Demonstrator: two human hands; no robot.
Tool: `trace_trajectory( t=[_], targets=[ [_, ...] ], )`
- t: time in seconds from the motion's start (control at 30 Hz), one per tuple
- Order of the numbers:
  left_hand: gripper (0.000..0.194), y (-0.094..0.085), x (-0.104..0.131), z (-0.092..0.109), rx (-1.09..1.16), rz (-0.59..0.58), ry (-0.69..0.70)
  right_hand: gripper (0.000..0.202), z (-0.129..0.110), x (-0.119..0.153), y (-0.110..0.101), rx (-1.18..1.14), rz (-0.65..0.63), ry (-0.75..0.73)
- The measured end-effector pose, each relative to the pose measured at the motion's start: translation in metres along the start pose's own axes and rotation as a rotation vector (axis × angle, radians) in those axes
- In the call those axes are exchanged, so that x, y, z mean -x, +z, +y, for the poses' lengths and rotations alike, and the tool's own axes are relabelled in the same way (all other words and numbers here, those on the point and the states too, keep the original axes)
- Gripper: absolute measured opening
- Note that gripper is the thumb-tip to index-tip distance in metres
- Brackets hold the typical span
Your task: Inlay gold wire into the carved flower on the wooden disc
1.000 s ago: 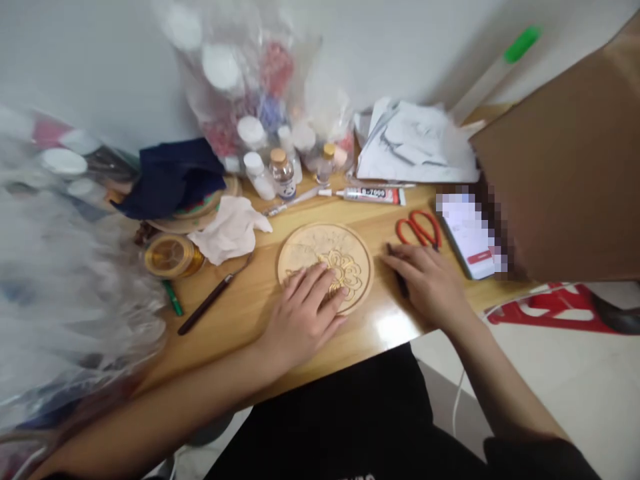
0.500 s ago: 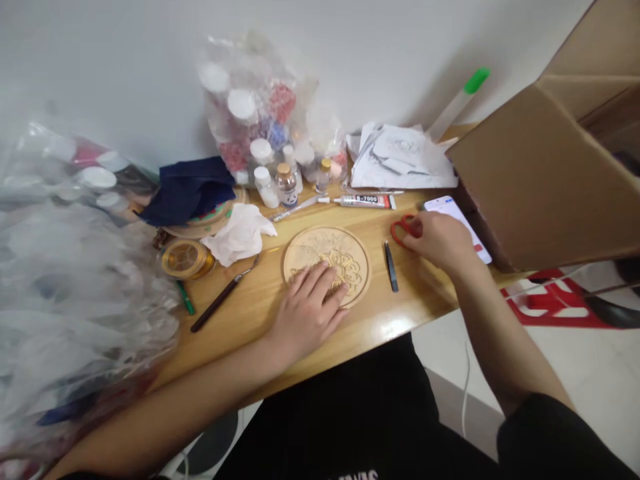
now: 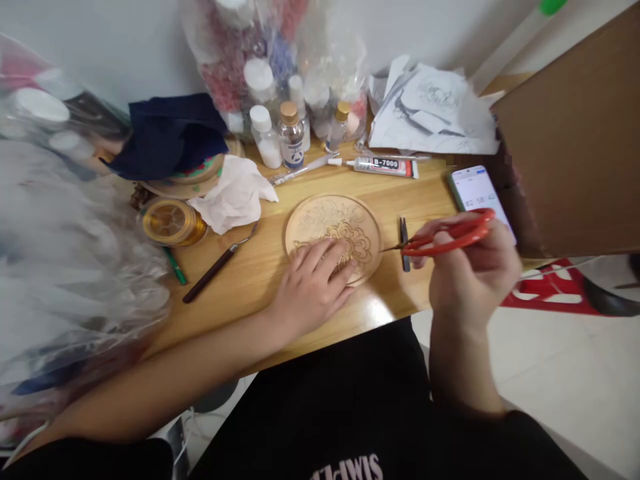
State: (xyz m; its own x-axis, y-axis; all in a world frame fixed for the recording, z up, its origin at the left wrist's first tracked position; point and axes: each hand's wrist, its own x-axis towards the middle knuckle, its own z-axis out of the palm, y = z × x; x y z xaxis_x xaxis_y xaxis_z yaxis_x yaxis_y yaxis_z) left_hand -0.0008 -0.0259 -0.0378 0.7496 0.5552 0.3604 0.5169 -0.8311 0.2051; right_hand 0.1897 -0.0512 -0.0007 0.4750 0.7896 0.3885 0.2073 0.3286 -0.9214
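Observation:
My left hand (image 3: pixel 315 283) lies flat, fingers spread, over the lower left part of a round wooden plate (image 3: pixel 295 227). The plate bears a drawn flower pattern, part of it outlined in gold-coloured wire (image 3: pixel 357 243). My right hand (image 3: pixel 473 273) is closed around red-handled scissors (image 3: pixel 450 241), raised to the right of the plate. Their slim blades point left toward the plate's rim. Beneath the scissors, dark tweezers (image 3: pixel 405 247) lie on the table, partly hidden by the blades and fingers.
Behind the plate are a B-7000 glue tube (image 3: pixel 385 165), small bottles (image 3: pixel 291 137) and sketched papers (image 3: pixel 435 113). At left lie a wire spool (image 3: pixel 173 222), white tissue (image 3: pixel 235 193) and a dark-handled tool (image 3: pixel 210 273). A phone (image 3: pixel 480 193) rests beside a cardboard box (image 3: pixel 575 147).
My right hand has lifted the scissors off the table beside the phone and brought their blades toward the plate. My left hand stays on the plate. The camera view has shifted.

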Motion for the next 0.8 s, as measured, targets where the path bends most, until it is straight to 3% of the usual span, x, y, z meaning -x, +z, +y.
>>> trace_trajectory(
  t=[0.07, 0.23, 0.37, 0.8],
  targets=[
    [0.030, 0.000, 0.000, 0.000, 0.000, 0.000, 0.001, 0.007, 0.006, 0.011, 0.008, 0.038, -0.025, -0.020],
    [0.030, 0.000, -0.001, -0.001, 0.026, -0.023, -0.002, 0.028, 0.014, 0.025, 0.012, -0.034, -0.056, 0.034],
    [0.031, 0.000, -0.001, -0.001, 0.043, -0.036, -0.009, 0.028, 0.016, 0.027, 0.013, -0.008, -0.082, 0.065],
    [0.030, 0.002, 0.000, -0.002, 0.053, -0.019, -0.014, 0.027, 0.013, 0.029, 0.026, 0.133, 0.090, 0.077]
  ],
)
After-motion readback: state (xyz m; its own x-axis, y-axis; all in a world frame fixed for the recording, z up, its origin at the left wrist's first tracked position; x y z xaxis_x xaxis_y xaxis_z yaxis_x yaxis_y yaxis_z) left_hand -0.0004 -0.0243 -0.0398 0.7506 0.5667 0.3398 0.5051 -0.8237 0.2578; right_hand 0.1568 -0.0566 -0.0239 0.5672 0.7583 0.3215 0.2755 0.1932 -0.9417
